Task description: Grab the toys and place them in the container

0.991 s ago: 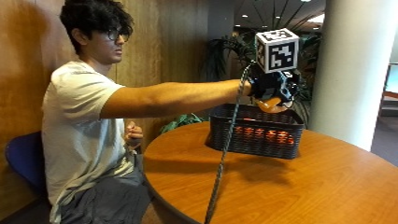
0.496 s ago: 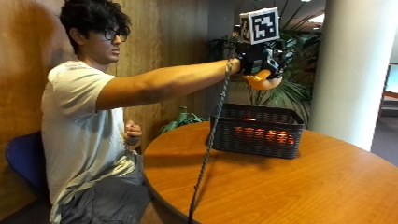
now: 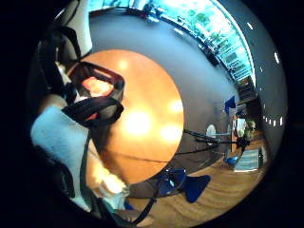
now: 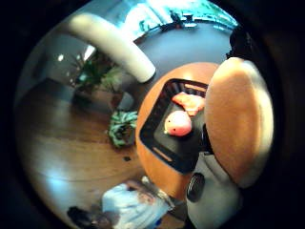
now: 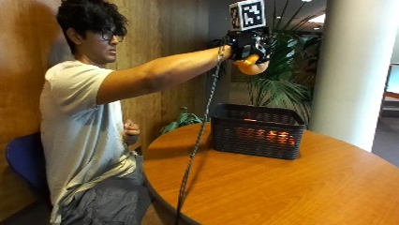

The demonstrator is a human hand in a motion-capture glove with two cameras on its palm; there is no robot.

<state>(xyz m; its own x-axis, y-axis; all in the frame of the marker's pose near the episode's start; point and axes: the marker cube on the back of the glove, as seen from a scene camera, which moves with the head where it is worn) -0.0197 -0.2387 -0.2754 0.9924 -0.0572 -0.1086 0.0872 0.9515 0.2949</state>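
Raised higher above basket (image 5: 257, 130): right hand (image 5: 249, 45), grip curled round orange toy (image 5: 252, 67).

Place looked like big office lobby or lounge, not home. Round wooden table (image 5: 293, 183) stood near wood wall panels (image 5: 25, 70). Fat white pillar (image 5: 358, 70) rose beside it. Big green potted plant (image 5: 280, 89) grew behind table. Blue chair (image 5: 22, 164) stood at wall. Palm views showed wide grey carpet floor (image 3: 156, 52), long row of bright windows (image 3: 213, 33), more blue seats (image 3: 190, 183) on wood floor (image 4: 62, 157).
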